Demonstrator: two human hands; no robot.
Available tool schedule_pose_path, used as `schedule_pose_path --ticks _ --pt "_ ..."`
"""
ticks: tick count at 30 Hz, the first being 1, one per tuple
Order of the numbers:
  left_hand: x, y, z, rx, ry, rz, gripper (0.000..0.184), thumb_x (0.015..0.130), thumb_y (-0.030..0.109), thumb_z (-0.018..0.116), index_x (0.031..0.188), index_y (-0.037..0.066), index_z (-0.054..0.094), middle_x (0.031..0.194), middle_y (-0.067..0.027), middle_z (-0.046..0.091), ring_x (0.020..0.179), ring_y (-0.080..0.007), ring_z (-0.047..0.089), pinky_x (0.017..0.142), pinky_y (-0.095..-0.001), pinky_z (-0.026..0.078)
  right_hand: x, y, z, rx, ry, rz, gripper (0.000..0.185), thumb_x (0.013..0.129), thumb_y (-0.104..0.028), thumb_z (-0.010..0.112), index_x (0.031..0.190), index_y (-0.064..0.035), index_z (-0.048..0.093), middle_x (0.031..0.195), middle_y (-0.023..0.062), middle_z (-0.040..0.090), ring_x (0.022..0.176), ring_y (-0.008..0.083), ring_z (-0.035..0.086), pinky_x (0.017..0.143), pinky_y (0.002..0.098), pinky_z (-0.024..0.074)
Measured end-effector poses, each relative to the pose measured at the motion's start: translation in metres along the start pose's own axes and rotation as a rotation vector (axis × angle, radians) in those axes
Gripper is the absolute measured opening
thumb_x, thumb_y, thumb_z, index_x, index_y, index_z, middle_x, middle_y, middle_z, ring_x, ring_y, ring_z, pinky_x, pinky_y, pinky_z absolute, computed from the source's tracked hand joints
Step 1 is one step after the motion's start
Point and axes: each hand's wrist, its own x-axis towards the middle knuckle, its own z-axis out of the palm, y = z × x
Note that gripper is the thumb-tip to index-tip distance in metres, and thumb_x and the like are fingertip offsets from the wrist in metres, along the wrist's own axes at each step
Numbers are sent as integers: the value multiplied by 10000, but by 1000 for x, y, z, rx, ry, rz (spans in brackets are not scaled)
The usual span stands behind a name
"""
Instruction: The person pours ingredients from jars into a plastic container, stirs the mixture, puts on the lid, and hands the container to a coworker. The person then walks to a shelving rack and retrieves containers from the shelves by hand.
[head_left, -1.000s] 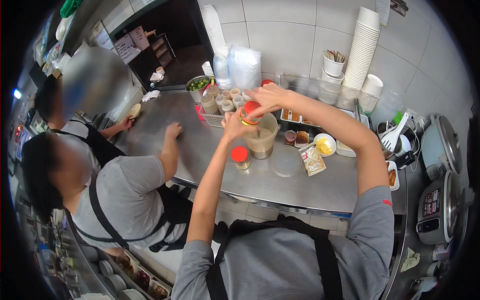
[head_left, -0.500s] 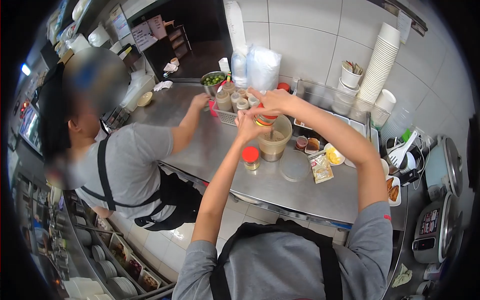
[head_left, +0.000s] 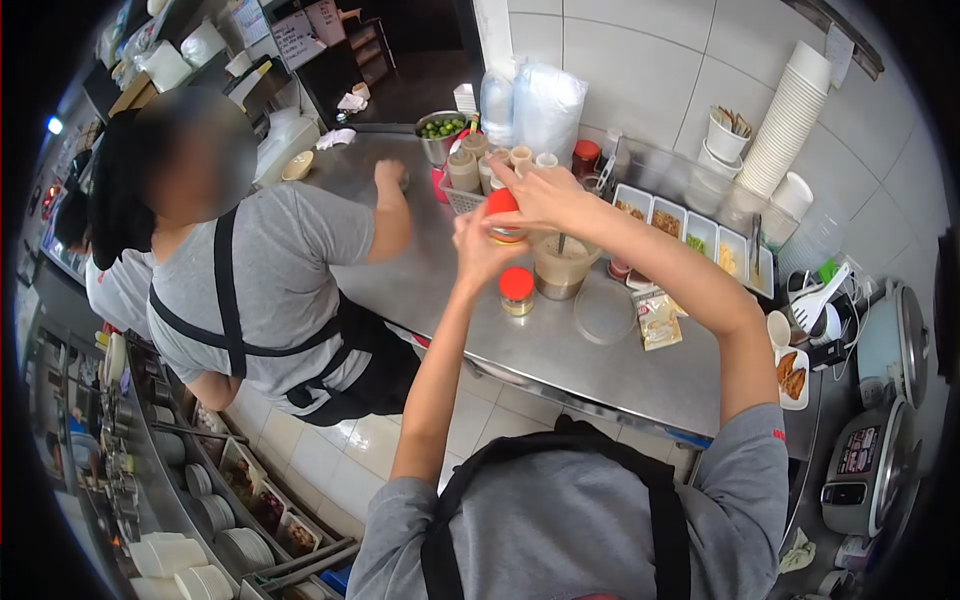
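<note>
I have one red-topped jar [head_left: 501,208] held between the left hand [head_left: 482,250], wrapped round its left side, and the right hand [head_left: 545,198], gripping from the right; its long axis looks roughly upright. A round, translucent tub [head_left: 559,276] stands just right; nearer, a glossy-lidded jar [head_left: 516,290] sits on smooth steel counter [head_left: 700,378].

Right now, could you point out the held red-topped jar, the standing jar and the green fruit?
Held jar [head_left: 503,208]: head view, red top.
Standing jar [head_left: 516,288]: head view, red lid.
Green fruit [head_left: 441,127]: head view, heap's middle.
</note>
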Motion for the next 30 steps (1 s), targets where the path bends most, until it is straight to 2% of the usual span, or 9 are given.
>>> schedule_pose_path --ticks 1,2,4,6,9,12,22,28,30 --pt "-9 -12 -6 -63 40 -22 803 504 254 840 1174 42 453 1073 -134 554 1039 -257 498 895 -376 417 -1 -2 7 13 79 -38 842 756 -628 521 1295 3 380 920 221 612 752 387 627 579 458 507" --pt "-14 -24 -13 -125 89 -33 790 518 195 846 1171 11 441 1070 -142 557 1021 -234 534 882 -344 451 -1 -3 25 -130 229 -105 680 760 -586 548 1115 -7 563 895 146 628 851 319 607 671 422 502" --pt "-44 -46 -23 -224 117 -90 869 508 283 866 1194 49 386 1090 -169 529 1071 -332 481 883 -413 420 -4 -19 33 -218 127 -172 549 741 -535 589 961 -34 624 880 101 631 899 266 569 772 398 461" --pt "-75 -66 -29 -264 73 -197 838 513 274 869 1169 48 398 1104 -171 524 1082 -318 476 892 -407 413 -11 -31 57 -320 30 -266 382 664 -458 679 786 -96 665 861 31 637 961 201 499 924 400 343" --pt "-112 -92 -24 -319 48 -314 834 508 244 872 1168 51 400 1105 -173 521 1069 -303 482 903 -390 401 -20 -43 104 -583 -359 -504 468 595 -366 751 988 -137 640 867 -18 648 1072 220 489 1066 578 119" --pt "-136 -109 -14 -184 86 -319 823 507 224 870 1164 49 405 1100 -156 514 1052 -285 487 910 -379 395 -21 -41 145 -518 -455 -531 566 578 -321 768 1097 -175 592 885 -29 650 1102 216 495 1074 607 8" --pt "-147 -110 -6 -239 75 -221 759 515 160 847 1144 38 440 1105 -130 497 1036 -282 501 897 -374 404 43 -30 143 -362 -707 -376 670 506 -294 796 1132 -182 584 951 46 649 1040 264 562 1049 603 133" --pt "-136 -123 16 -172 99 -218 786 507 202 847 1156 51 431 1125 -115 498 1089 -292 476 952 -410 328 27 -33 165 -284 -650 -324 545 518 -311 805 1026 -177 659 1036 56 646 1079 248 553 1050 622 84" --pt "-139 -125 21 -104 81 -221 818 506 245 852 1173 60 416 1143 -104 496 1121 -291 456 985 -431 274 27 -34 162 -304 -684 -358 597 509 -389 802 1038 -161 646 1000 66 647 1070 263 541 1036 643 62"
